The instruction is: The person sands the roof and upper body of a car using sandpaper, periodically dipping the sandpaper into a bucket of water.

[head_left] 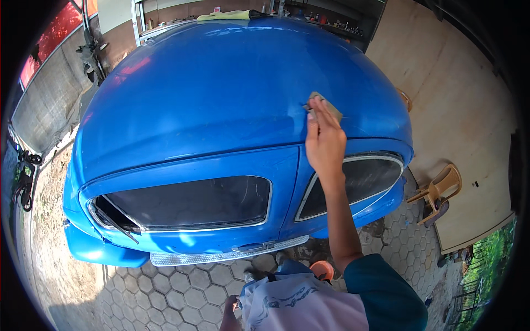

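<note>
My right hand reaches out over the blue car's roof, fingers stretched forward and pressed together. Under them is a tan-brown piece of sandpaper, held flat against the paint near the roof's edge above the rear side window. Its corners stick out past my fingertips, and my palm hides part of it. My left hand hangs low beside my shirt at the bottom of the view. Its fingers are too small and shaded to make out.
An orange bucket stands on hexagonal paving near my feet. To the right, a tan plastic chair is by a large pale board. A yellow-green cloth lies on the roof's far side, with cluttered shelves behind. A running board juts out below the door.
</note>
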Available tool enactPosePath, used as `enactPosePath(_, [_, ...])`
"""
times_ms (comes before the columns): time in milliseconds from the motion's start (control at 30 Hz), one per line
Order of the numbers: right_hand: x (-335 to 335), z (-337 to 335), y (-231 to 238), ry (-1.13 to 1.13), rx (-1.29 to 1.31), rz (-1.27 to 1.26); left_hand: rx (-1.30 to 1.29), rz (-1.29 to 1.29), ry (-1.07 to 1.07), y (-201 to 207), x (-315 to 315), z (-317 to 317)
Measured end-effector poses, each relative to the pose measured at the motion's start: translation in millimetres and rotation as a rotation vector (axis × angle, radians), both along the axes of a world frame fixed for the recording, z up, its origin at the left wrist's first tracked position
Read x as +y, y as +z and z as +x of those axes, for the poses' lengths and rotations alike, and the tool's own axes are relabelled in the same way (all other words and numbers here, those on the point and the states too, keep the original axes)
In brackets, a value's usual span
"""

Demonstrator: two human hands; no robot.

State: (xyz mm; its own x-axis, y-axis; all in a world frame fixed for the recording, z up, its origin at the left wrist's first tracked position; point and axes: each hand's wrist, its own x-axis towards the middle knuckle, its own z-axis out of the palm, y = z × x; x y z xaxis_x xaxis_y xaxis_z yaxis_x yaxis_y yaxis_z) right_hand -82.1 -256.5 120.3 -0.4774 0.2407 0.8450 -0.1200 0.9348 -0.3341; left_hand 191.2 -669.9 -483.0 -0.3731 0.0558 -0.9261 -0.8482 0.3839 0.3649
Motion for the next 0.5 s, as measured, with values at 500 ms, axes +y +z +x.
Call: enactPosePath(500, [-30, 6, -15, 0.413, -0.179, 0.216, 0.009, 0.021, -0.069, 11, 61, -92])
